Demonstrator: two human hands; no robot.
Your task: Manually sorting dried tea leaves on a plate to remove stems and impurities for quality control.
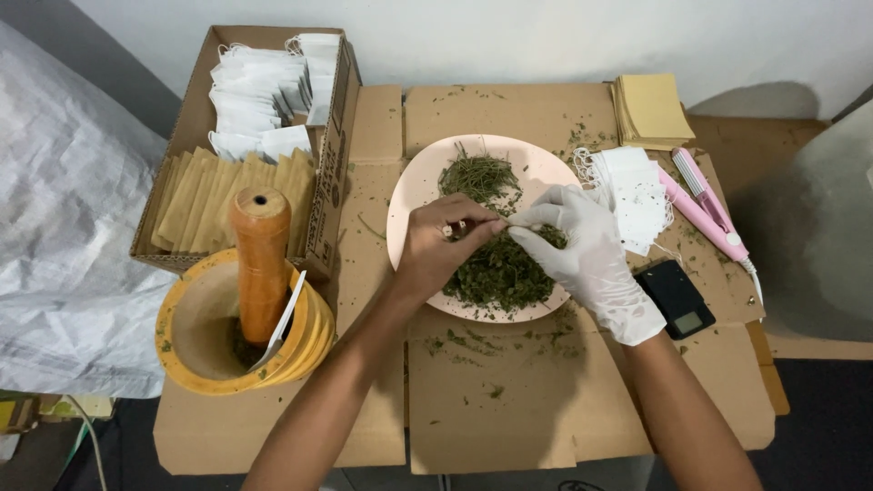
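While hovering over the pink plate (414,186) so crumbs drop back, pinching one dried herb sprig (509,221) between both hands: bare left hand (438,244), gloved right hand (582,244), fingertips closed.

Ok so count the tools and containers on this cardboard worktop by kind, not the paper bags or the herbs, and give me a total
Pink plate: 1
Yellow mortar: 1
Wooden pestle: 1
Cardboard box: 1
Black pocket scale: 1
Pink sealer tool: 1
Total: 6
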